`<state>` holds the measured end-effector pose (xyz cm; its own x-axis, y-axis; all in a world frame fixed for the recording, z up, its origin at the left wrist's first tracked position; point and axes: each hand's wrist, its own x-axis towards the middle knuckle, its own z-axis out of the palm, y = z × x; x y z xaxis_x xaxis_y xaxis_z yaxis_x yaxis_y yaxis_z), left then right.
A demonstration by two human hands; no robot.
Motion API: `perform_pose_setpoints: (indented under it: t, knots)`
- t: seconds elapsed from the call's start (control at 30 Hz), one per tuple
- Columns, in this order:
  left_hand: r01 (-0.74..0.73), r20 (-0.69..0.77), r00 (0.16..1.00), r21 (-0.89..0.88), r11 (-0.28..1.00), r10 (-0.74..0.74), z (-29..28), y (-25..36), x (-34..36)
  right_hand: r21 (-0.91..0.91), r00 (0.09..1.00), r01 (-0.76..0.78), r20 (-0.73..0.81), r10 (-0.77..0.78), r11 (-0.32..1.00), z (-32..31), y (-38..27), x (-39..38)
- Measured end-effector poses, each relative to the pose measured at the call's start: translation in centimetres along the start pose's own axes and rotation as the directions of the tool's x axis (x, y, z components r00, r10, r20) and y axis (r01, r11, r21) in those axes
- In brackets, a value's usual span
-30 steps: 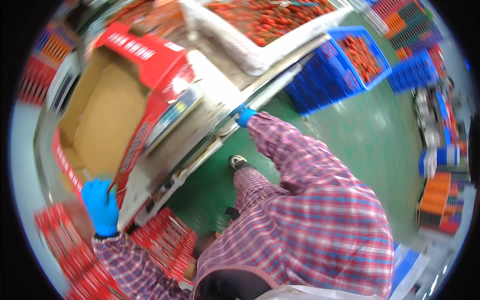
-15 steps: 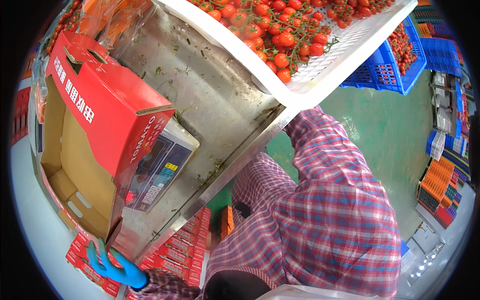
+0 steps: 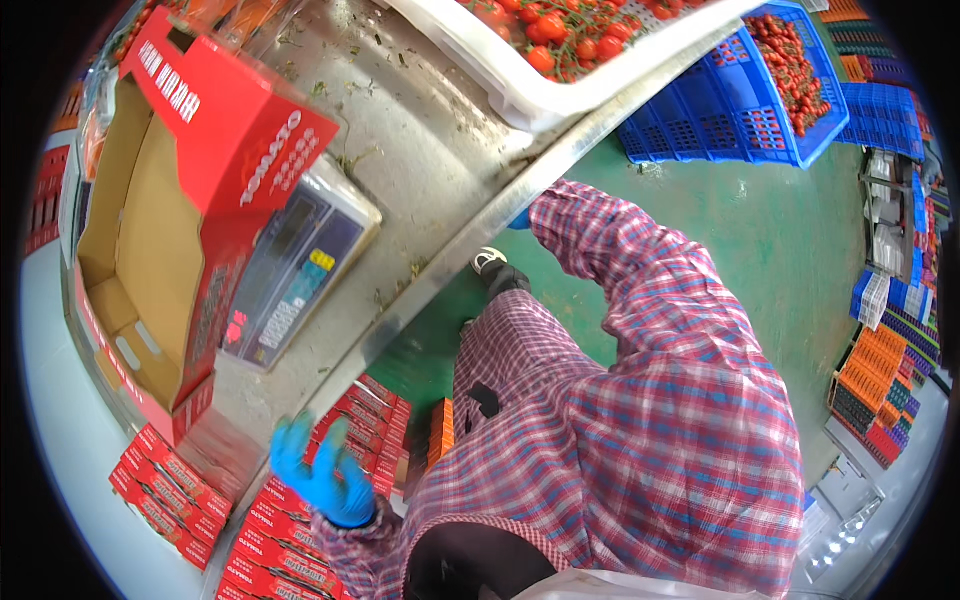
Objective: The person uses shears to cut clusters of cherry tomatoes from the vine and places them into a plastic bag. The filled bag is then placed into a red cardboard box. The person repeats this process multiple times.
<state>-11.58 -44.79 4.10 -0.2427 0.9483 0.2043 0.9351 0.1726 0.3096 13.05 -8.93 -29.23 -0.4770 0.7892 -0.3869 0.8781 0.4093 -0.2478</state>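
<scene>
My left hand (image 3: 322, 470), in a blue glove, is off the near corner of the metal table with its fingers apart and nothing in them. An open red cardboard box (image 3: 250, 150) with a bare brown inside rests on a digital scale (image 3: 290, 262) and covers part of it. Only a sliver of my right hand (image 3: 520, 219), also blue-gloved, shows below the table edge near the white crate (image 3: 545, 105). Its fingers are hidden. Cherry tomatoes on the vine (image 3: 570, 35) lie in that crate.
The metal table (image 3: 420, 165) carries scattered stem bits. Stacked red flat boxes (image 3: 275, 540) stand below its near edge. A blue crate (image 3: 715, 105) with tomatoes is beyond it, on the green floor (image 3: 720, 225). Stacks of colored crates (image 3: 868, 370) line the right.
My left hand has moved right, away from the box's near end. My right sleeve has shifted, and a bit of blue glove now shows. The view has moved, bringing the blue crate further into sight.
</scene>
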Motion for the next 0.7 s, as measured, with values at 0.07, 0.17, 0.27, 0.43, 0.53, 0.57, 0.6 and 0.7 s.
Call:
perform_pose_setpoints:
  t: [0.07,0.17,0.27,0.43,0.53,0.57,0.6,0.7]
  knots:
    - [-0.025,0.095,0.995,-0.119,0.993,0.037,0.9,1.0,-2.1,0.255,0.996,0.076,0.033,-0.087,0.964,-0.6,-1.2,-3.2]
    - [0.038,0.280,0.958,-0.355,0.934,0.067,3.2,2.1,-4.6,-0.016,0.995,0.094,-0.031,-0.094,0.995,-2.9,-4.6,-8.1]
    - [0.145,0.347,0.938,-0.411,0.900,0.008,7.7,5.0,-7.0,0.786,0.908,-0.221,0.382,-0.172,0.577,-1.7,-12.7,-21.1]
    - [0.112,0.292,0.956,-0.452,0.885,0.028,11.8,5.9,-7.7,0.827,0.924,0.338,-0.199,-0.327,0.450,-6.8,-18.6,-34.2]
    - [-0.091,0.054,0.989,-0.504,0.859,0.136,6.2,1.7,-4.2,0.595,0.892,0.425,-0.146,-0.429,0.682,-13.0,-15.9,-35.8]
    - [-0.185,-0.043,0.980,-0.538,0.822,0.193,3.8,0.2,-3.0,0.426,0.867,0.473,-0.066,-0.495,0.771,-14.7,-15.6,-36.1]
    - [-0.284,-0.213,0.950,-0.279,0.917,0.229,1.2,-1.3,-1.9,0.186,0.859,0.492,0.056,-0.509,0.851,-16.3,-15.4,-36.3]
    - [-0.037,-0.494,0.818,-0.556,0.830,-0.294,-2.2,-3.2,-3.8,0.642,0.932,0.363,-0.261,-0.252,0.676,-19.9,-15.3,-37.9]
